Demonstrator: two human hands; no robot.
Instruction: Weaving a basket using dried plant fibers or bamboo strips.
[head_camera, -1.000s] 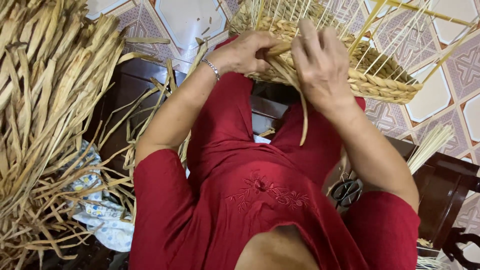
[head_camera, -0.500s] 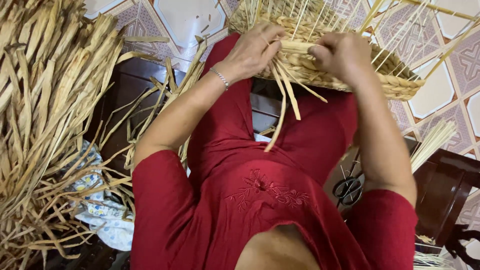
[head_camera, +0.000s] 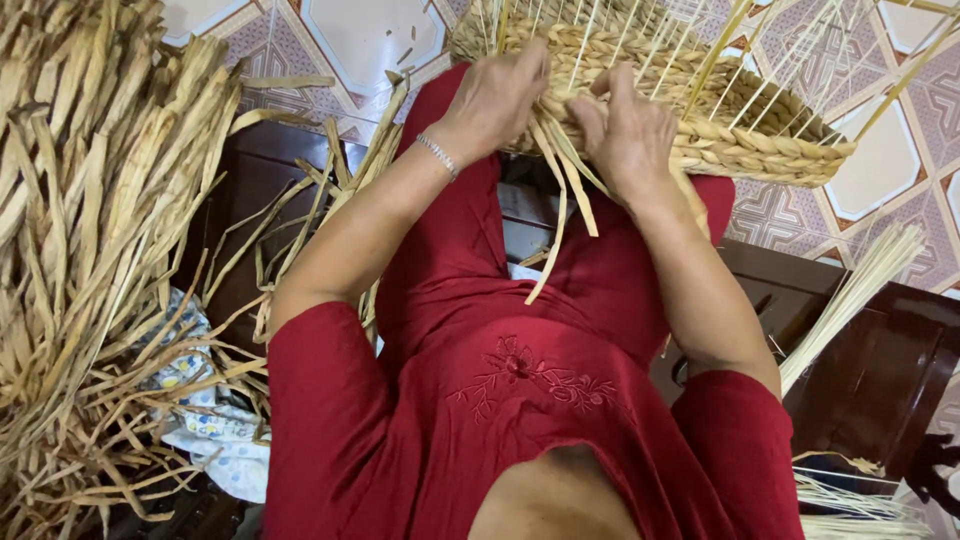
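Observation:
A half-woven straw basket (head_camera: 745, 135) rests on my knees, its thin upright stakes fanning upward. My left hand (head_camera: 495, 100) grips the basket's near rim and pinches loose flat straw strands (head_camera: 560, 190) that hang down over my red dress. My right hand (head_camera: 630, 130) presses on the rim just beside it, fingers curled over the same strands and the plaited edge. A silver bracelet (head_camera: 436, 155) sits on my left wrist.
A big heap of dried straw leaves (head_camera: 90, 240) fills the left side, over a patterned cloth (head_camera: 215, 440). A bundle of thin pale reeds (head_camera: 860, 290) lies at right on a dark wooden bench (head_camera: 890, 380). Patterned floor tiles (head_camera: 370, 40) lie beyond.
My hands have come closer together on the near rim. The right hand moved left from the basket's side, and the hanging strands shifted with it.

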